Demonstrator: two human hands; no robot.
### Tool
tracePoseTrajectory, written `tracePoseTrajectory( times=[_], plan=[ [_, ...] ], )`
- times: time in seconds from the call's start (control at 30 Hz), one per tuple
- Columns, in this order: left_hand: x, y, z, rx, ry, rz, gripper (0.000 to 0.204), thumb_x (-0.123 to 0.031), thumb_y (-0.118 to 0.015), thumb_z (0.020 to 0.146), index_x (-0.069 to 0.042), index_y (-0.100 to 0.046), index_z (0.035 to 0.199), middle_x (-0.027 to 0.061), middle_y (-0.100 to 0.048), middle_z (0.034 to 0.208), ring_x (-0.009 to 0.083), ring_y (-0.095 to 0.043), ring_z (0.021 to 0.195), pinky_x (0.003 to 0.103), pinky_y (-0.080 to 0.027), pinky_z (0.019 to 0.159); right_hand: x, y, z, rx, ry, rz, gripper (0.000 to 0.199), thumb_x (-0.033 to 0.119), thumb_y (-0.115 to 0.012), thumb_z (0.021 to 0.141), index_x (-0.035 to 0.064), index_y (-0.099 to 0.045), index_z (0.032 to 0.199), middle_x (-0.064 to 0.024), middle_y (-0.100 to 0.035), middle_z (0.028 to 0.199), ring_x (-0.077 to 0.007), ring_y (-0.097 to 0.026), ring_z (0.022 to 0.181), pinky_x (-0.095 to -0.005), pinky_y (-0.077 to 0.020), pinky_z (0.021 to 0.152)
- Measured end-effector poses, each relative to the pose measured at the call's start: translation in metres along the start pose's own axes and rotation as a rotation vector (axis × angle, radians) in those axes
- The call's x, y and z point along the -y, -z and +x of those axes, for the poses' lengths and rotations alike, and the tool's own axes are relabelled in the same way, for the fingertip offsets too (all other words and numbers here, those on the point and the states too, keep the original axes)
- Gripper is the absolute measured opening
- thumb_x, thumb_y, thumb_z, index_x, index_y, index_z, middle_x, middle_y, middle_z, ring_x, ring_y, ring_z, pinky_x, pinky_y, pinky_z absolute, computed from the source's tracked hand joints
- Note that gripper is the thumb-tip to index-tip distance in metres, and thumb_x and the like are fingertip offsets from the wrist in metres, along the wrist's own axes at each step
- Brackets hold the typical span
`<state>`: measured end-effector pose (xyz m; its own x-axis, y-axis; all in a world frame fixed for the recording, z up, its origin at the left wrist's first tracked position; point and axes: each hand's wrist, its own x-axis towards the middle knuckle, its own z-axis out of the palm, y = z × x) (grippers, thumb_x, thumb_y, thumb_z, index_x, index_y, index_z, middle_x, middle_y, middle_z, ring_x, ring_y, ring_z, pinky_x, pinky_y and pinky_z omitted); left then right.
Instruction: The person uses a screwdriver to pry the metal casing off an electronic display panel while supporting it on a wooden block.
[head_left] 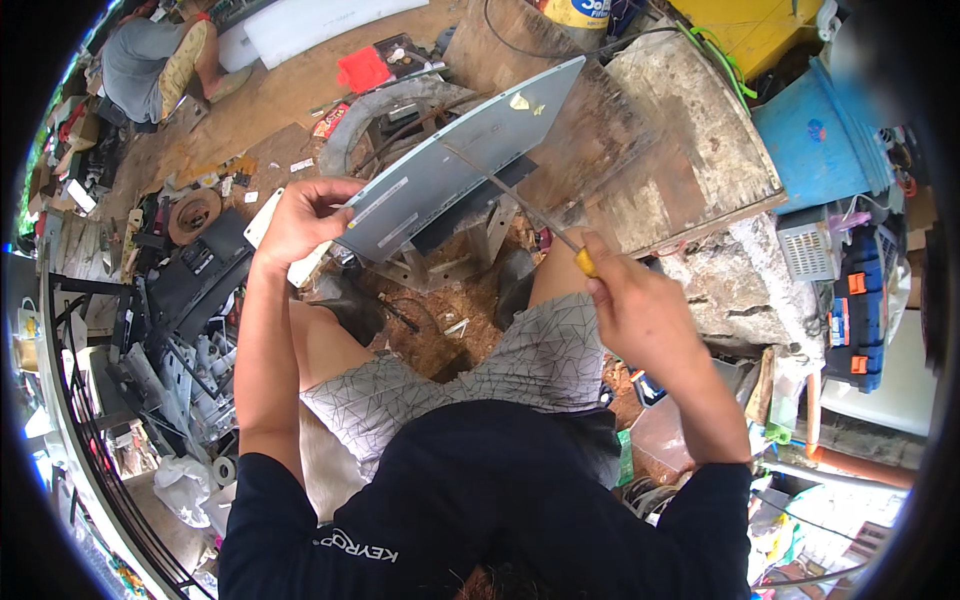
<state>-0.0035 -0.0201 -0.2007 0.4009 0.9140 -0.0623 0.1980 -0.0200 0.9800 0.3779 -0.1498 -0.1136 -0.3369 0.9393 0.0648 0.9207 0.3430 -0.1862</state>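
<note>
**Dark shirt (470, 470) nearest, grey panel (440, 165) and yellow-handled tool (530, 208) held beyond it**

The dark shirt is seen closest, with patterned grey shorts (535, 345) spread just past it. By the right hand (640, 300) the tool is gripped, its handle wrapped by closed fingers. Its long, thin metal shaft is slanted up and leftward across the panel's face; whether the tip is pressed on that face cannot be told.

By the left hand (305, 222) the panel is held at its near left corner, the edge clamped between thumb and fingers. The panel is tilted above the brown ground (465, 310), between the hands and past the knees, and a small cream patch (525, 103) is seen near its far end.

On the right, a worn wooden slab (690, 140) is set, with a blue bucket (820, 135) placed beyond it. Past the panel, a grey ring (350, 140) is laid near a red tray (363, 70). Farthest off, a seated person (150, 70) is seen at upper left, near a white sheet (320, 25).
</note>
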Motion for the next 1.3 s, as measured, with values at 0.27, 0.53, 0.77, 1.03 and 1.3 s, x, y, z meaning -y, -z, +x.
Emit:
tracePoseTrajectory(
  times=[0.27, 0.53, 0.77, 1.03, 1.3],
  plan=[
    [-0.027, 0.001, 0.040, 0.132, -0.028, 0.270, 0.044, -0.018, -0.064, 0.080, -0.001, -0.063, 0.120, 0.0093, -0.066, 0.103, 0.0150, -0.060, 0.094, 0.030, -0.049, 0.085, 0.002, -0.023, -0.007, 0.007, -0.056, 0.051, 0.048, 0.014, -0.059, 0.089, 0.0027, -0.048, 0.135, -0.0141, -0.063, 0.087, -0.0334, -0.064, 0.072, -0.0413, -0.0516, 0.059],
    [-0.069, -0.030, 0.108, 0.198, 0.004, 0.691, 0.039, -0.014, -0.068, 0.078, 0.004, -0.066, 0.113, 0.0103, -0.071, 0.093, 0.0129, -0.064, 0.081, 0.028, -0.052, 0.075, -0.017, -0.066, -0.009, -0.160, 0.009, 0.229, 0.052, 0.015, -0.060, 0.087, 0.0015, -0.047, 0.136, -0.0163, -0.063, 0.087, -0.0334, -0.065, 0.072, -0.0407, -0.0530, 0.063],
    [-0.056, -0.028, 0.109, 0.158, 0.032, 0.619, 0.036, -0.015, -0.068, 0.076, 0.004, -0.069, 0.106, 0.0111, -0.072, 0.091, 0.0143, -0.066, 0.080, 0.028, -0.053, 0.075, -0.002, -0.159, -0.010, -0.283, -0.098, 0.476, 0.049, 0.018, -0.057, 0.091, 0.0083, -0.046, 0.138, -0.0136, -0.063, 0.090, -0.0343, -0.064, 0.074, -0.0422, -0.0521, 0.062],
    [-0.051, -0.029, 0.106, 0.145, 0.007, 0.564, 0.039, -0.021, -0.068, 0.074, 0.002, -0.070, 0.106, 0.0138, -0.073, 0.092, 0.0188, -0.069, 0.082, 0.031, -0.053, 0.077, -0.006, -0.136, -0.015, -0.150, -0.109, 0.383, 0.051, 0.018, -0.055, 0.091, 0.0066, -0.042, 0.140, -0.0139, -0.064, 0.091, -0.0360, -0.065, 0.073, -0.0434, -0.0528, 0.060],
    [-0.059, -0.035, 0.105, 0.216, -0.007, 0.593, 0.033, -0.013, -0.067, 0.080, 0.007, -0.068, 0.106, 0.0093, -0.071, 0.088, 0.0123, -0.064, 0.079, 0.027, -0.052, 0.075, 0.010, 0.045, 0.007, 0.115, 0.046, -0.047, 0.041, 0.006, -0.054, 0.080, -0.0138, -0.051, 0.116, -0.0232, -0.064, 0.074, -0.0355, -0.067, 0.068, -0.0428, -0.0534, 0.058]
  ],
)
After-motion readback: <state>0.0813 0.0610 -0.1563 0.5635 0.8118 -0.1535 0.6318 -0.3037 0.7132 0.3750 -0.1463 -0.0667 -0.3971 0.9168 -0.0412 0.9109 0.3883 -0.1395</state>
